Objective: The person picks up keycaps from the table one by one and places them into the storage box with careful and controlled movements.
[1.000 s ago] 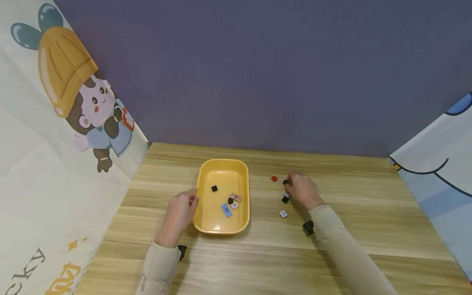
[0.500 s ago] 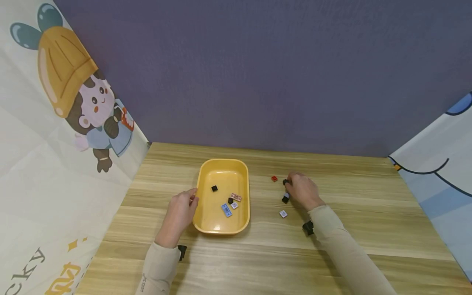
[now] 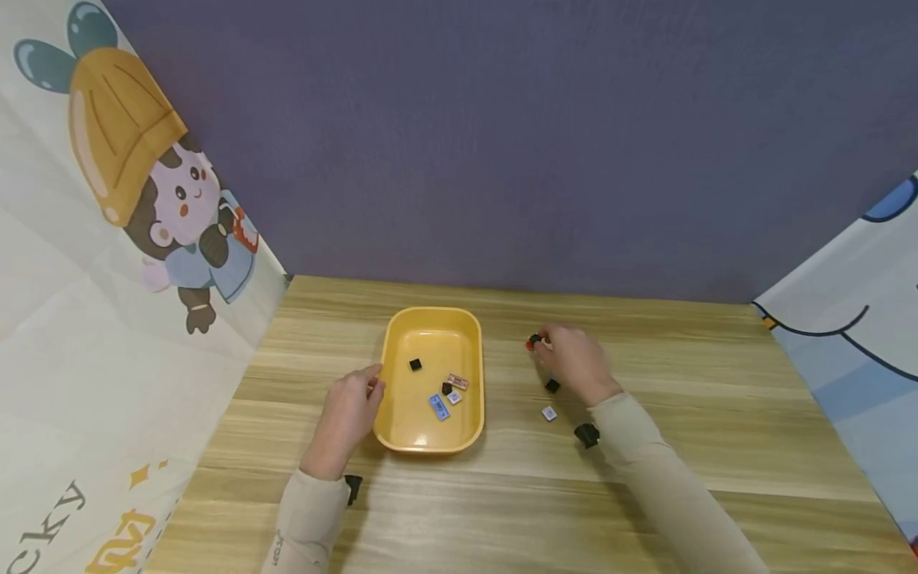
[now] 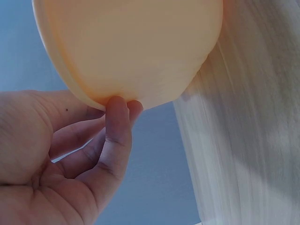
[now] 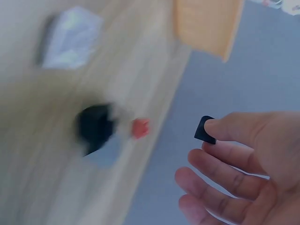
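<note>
My right hand (image 3: 576, 360) pinches a small black piece (image 5: 205, 130), flat with one rounded end, between thumb and forefinger. In the head view it overlaps a small red piece (image 5: 140, 128) on the table. Nearer me lie another black piece (image 3: 552, 386), with a pale bluish bit beside it in the right wrist view, and a white square tile (image 3: 549, 414). At the left, my left hand (image 3: 347, 414) pinches the rim of a yellow plastic tray (image 4: 154, 47). Inside that tray are a black square (image 3: 415, 364), a blue printed tile (image 3: 439, 407), a pinkish one (image 3: 457, 381) and other small bits.
The wood-grain table (image 3: 459, 518) ends at a dark blue-grey wall (image 3: 502, 159). Printed cartoon panels (image 3: 172, 183) stand along both sides. A black wrist device (image 3: 587, 435) hangs under the right cuff, and another (image 3: 353, 489) under the left.
My right hand has lifted the black piece and moved left and slightly away from me, to over the red piece. My left hand has stayed at the tray's rim.
</note>
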{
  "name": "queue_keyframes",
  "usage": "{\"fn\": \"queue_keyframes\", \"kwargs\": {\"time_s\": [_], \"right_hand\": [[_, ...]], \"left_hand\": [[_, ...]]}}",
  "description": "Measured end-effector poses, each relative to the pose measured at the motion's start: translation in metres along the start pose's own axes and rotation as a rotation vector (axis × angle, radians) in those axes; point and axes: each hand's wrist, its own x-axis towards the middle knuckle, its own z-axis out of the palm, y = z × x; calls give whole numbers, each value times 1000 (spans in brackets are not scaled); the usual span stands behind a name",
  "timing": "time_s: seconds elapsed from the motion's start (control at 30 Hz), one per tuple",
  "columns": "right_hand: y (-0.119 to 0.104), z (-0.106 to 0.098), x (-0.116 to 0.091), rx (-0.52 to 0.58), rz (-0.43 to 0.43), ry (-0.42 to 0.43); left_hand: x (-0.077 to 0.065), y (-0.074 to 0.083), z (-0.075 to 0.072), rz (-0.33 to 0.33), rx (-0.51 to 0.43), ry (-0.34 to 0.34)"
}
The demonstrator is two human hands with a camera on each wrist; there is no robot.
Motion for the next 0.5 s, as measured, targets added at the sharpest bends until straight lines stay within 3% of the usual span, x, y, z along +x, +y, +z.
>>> {"fn": "queue_keyframes", "kwargs": {"time_s": [0.23, 0.5], "right_hand": [[-43, -9, 5, -7, -107, 66], [-82, -1, 8, -17, -222, 119]], "left_hand": [[0, -1, 0, 3, 3, 5], [0, -1, 0, -2, 12, 5]]}}
